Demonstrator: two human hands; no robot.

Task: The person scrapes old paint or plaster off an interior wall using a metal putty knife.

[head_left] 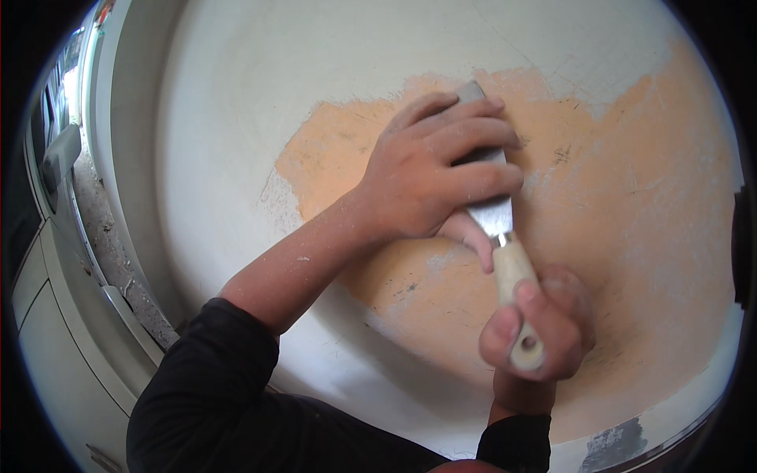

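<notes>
A putty knife (494,213) with a wide metal blade and a pale wooden handle lies slanted across an orange-tan filler patch (331,162) on an off-white curved surface. My right hand (556,323) is closed around the handle, slightly blurred; the handle's end with its hole shows between the fingers. Across the blade lie the fingers of my left hand (441,162), slightly apart, with the thumb at its lower side, so that hand grips the blade. The blade's far corner sticks out beyond my fingers. Whether the blade touches the surface is hidden.
At far left stands a light-coloured car (67,339) with a side mirror (61,155), beyond the surface's raised edge (130,142). A strip of rough ground (118,244) lies between them. A grey patch (615,445) borders a dark trim strip at lower right.
</notes>
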